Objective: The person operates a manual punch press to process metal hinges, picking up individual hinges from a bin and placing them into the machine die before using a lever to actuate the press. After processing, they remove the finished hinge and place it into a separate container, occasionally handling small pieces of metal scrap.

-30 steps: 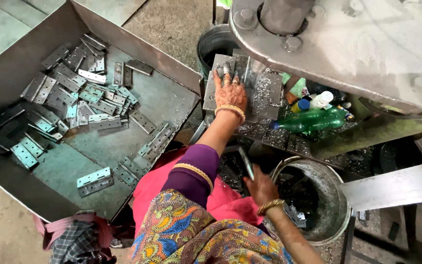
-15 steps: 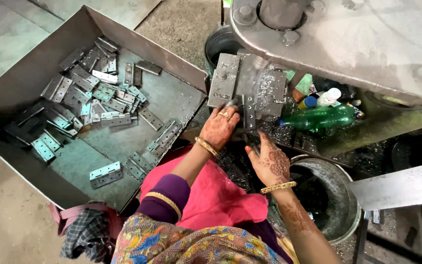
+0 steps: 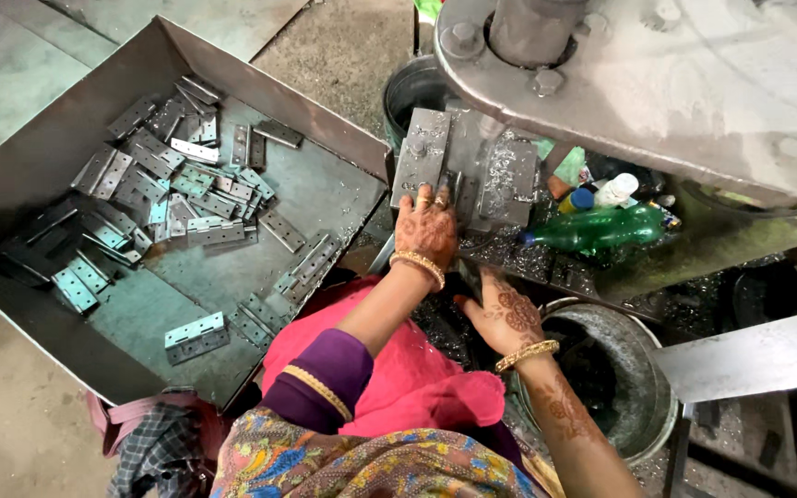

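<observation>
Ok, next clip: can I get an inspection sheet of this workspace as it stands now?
Surface: grey metal press bed, strewn with shavings.
Job's things: grey steel die block under the press; flat metal hinge plates heaped in an open sheet-metal tray.
Clutter: green plastic bottle lying flat; round metal bucket; checked cloth.
Grips: left hand on the die block; right hand open below it, holding nothing visible.
Cables: nothing seen.
Surroundings: concrete floor.
</observation>
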